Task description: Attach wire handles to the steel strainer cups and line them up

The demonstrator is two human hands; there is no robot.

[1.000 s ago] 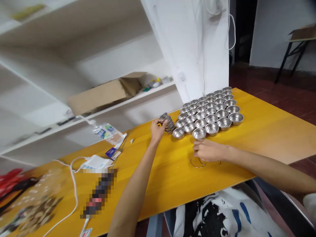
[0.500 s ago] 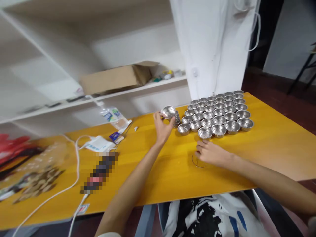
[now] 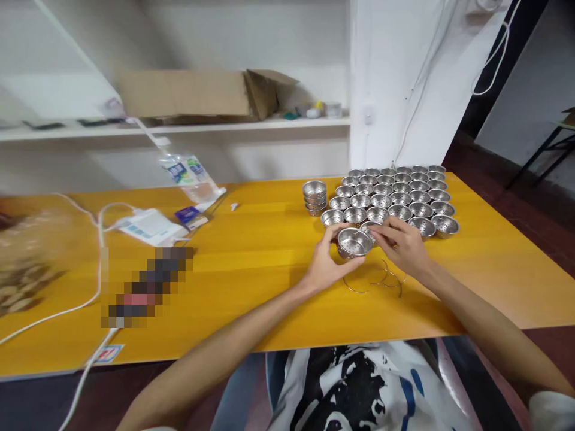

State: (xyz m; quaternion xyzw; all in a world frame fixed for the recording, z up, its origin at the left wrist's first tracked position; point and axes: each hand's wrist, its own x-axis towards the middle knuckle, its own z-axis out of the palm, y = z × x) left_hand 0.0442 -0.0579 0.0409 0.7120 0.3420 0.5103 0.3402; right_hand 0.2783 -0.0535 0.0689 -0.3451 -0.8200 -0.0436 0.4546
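Observation:
My left hand (image 3: 329,263) grips a perforated metal cup (image 3: 354,243) by its sides, tilted a little above the yellow table. Beside the cup's right rim, my right hand (image 3: 402,242) has its fingers pinched on a thin wire (image 3: 403,280) that trails down toward the table. Another curved wire (image 3: 354,290) lies below the cup. Behind my hands stand several rows of metal cups (image 3: 381,200), open side up. A short stack of the same cups (image 3: 315,197) stands to their left.
On the yellow table (image 3: 251,269), a clear bottle (image 3: 193,179), a white box (image 3: 151,226) and white cables (image 3: 99,263) lie to the left. A cardboard box (image 3: 184,94) rests on the shelf (image 3: 215,127) behind. A white pillar (image 3: 381,90) stands behind the cups.
My left hand has carried a cup from the stack to the right, toward my body. My right hand has moved up beside it and lifted thin wire. The view has shifted.

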